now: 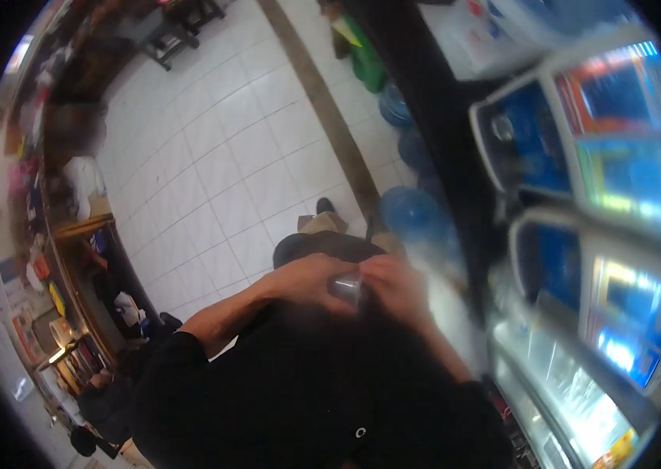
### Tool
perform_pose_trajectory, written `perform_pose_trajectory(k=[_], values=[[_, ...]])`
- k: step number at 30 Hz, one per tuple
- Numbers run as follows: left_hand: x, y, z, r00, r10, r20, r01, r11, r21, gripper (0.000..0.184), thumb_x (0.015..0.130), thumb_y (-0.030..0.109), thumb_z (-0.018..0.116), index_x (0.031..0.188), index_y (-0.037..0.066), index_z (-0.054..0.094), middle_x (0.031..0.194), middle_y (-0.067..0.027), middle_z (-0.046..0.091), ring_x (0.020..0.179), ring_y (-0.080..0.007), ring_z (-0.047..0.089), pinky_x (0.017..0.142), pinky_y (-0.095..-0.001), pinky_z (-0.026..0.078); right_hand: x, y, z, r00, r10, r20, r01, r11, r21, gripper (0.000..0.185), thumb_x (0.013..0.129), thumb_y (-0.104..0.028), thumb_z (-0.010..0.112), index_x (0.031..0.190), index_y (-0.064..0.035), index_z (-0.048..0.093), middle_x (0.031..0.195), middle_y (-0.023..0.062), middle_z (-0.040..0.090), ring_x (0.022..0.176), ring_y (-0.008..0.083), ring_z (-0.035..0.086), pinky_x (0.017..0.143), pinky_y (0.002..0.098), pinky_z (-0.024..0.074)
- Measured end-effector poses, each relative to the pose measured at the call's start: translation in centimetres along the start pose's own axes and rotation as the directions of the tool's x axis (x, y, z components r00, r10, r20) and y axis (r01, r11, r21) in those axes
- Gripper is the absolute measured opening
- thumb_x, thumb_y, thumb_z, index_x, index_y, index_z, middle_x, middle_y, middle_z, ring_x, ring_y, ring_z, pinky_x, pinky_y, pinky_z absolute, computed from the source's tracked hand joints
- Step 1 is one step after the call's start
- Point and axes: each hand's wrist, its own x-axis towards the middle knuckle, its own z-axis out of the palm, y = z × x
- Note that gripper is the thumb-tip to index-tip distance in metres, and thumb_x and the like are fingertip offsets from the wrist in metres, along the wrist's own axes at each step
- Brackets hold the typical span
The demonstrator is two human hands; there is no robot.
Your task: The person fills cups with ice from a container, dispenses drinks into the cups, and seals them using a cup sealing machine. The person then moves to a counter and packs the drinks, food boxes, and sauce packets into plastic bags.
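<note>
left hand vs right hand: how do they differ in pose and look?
Pose: the left hand curls around the picture-left side of a small clear object; the right hand has its fingertips by the object's upper right edge, grip unclear.
Look: the left hand shows fairly sharp; the right hand is hazier.
Shared: both are bare and close together.

You have a white tiled floor ahead, a dark stool toward its far end, blue jugs on your right, wooden shelving on your left.
</note>
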Motion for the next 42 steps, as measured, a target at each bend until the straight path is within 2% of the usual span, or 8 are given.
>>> perform_pose_trajectory(k=[7, 20, 25, 29, 31, 35, 39, 42], values=[[-4.7, -5.1, -12.8, 0.995, -0.103, -0.011, 0.100, 0.979, -0.180, 0.050, 0.082, 0.038, 0.077, 0.123, 0.012, 0.068, 0.102, -0.0165, 0.072, 0.093, -0.0354, 0.068, 0.083, -0.0421, 0.052, 14.3, -0.2, 6.1, 0.991, -0.063, 0.118, 0.072, 0.994, -0.079, 0.018, 0.082, -0.005, 0.074, 0.100, -0.0082, 0.072, 0.105, 0.0102, 0.071, 0.098, 0.0272, 0.069, 0.081, 0.0362, 0.0563], [-1.2, -10.7, -46.7, 0.979, -0.103, -0.177, 0.070, 0.980, -0.184, 0.038, 0.084, 0.028, 0.079, 0.113, 0.006, 0.071, 0.090, -0.0116, 0.074, 0.079, -0.0233, 0.067, 0.075, -0.0360, 0.052, 52.6, 1.6, 8.2, 0.949, -0.302, 0.092, 0.298, 0.953, 0.057, 0.011, 0.082, -0.008, 0.076, 0.091, -0.0027, 0.071, 0.095, 0.0116, 0.072, 0.088, 0.0273, 0.070, 0.077, 0.0367, 0.0574], [-0.7, -10.7, -57.7, 0.956, -0.246, -0.158, 0.153, 0.882, -0.445, 0.040, 0.085, 0.023, 0.079, 0.116, 0.002, 0.068, 0.086, -0.0114, 0.074, 0.076, -0.0170, 0.066, 0.072, -0.0320, 0.052, 65.5, 1.6, 8.6, 0.925, -0.323, 0.202, 0.306, 0.946, 0.110, 0.012, 0.081, -0.007, 0.076, 0.090, -0.0031, 0.069, 0.094, 0.0119, 0.069, 0.087, 0.0281, 0.068, 0.075, 0.0368, 0.0566], [0.8, -13.2, -68.7, 0.955, -0.274, -0.117, 0.192, 0.867, -0.460, 0.044, 0.084, 0.021, 0.079, 0.121, 0.001, 0.065, 0.091, -0.0129, 0.074, 0.081, -0.0179, 0.066, 0.075, -0.0319, 0.052, 76.3, 2.6, 9.9, 0.897, -0.368, 0.244, 0.360, 0.929, 0.080, 0.014, 0.079, -0.006, 0.077, 0.089, -0.0026, 0.068, 0.092, 0.0119, 0.066, 0.085, 0.0286, 0.065, 0.072, 0.0387, 0.0542], [1.5, -15.5, -74.5, 0.978, -0.106, -0.180, 0.053, 0.959, -0.279, 0.053, 0.082, 0.027, 0.081, 0.124, 0.001, 0.062, 0.102, -0.0154, 0.072, 0.091, -0.0228, 0.068, 0.081, -0.0343, 0.052, 82.0, 3.2, 11.3, 0.906, -0.356, 0.229, 0.351, 0.934, 0.064, 0.014, 0.079, -0.007, 0.077, 0.089, -0.0025, 0.067, 0.092, 0.0119, 0.065, 0.084, 0.0290, 0.063, 0.071, 0.0395, 0.0530], [4.2, -17.8, -88.2, 0.998, 0.037, -0.052, -0.049, 0.962, -0.269, 0.077, 0.072, 0.044, 0.084, 0.128, 0.000, 0.055, 0.107, -0.0189, 0.070, 0.100, -0.0330, 0.067, 0.088, -0.0404, 0.050, 92.6, 1.8, 12.1, 0.897, -0.428, 0.113, 0.432, 0.902, -0.009, 0.011, 0.073, -0.009, 0.073, 0.079, -0.0063, 0.064, 0.086, 0.0090, 0.063, 0.078, 0.0276, 0.062, 0.071, 0.0386, 0.0513], [9.2, -13.3, -98.6, 0.950, -0.102, 0.293, 0.086, 0.994, 0.068, 0.072, 0.068, 0.049, 0.087, 0.113, -0.002, 0.062, 0.103, -0.0211, 0.068, 0.098, -0.0334, 0.065, 0.087, -0.0420, 0.051, 101.1, -1.2, 7.7, 0.888, -0.442, 0.127, 0.458, 0.874, -0.164, 0.008, 0.074, -0.009, 0.068, 0.079, -0.0060, 0.064, 0.087, 0.0079, 0.064, 0.080, 0.0264, 0.063, 0.076, 0.0377, 0.0513], [13.7, -12.8, -104.5, 0.929, -0.015, 0.371, -0.009, 0.998, 0.062, 0.073, 0.070, 0.043, 0.084, 0.120, -0.001, 0.054, 0.094, -0.0205, 0.070, 0.089, -0.0380, 0.066, 0.081, -0.0433, 0.050, 105.4, 0.0, 4.4, 0.907, -0.399, 0.135, 0.421, 0.850, -0.316, 0.009, 0.074, -0.011, 0.066, 0.081, -0.0049, 0.064, 0.087, 0.0077, 0.064, 0.083, 0.0250, 0.063, 0.078, 0.0372, 0.0528]])
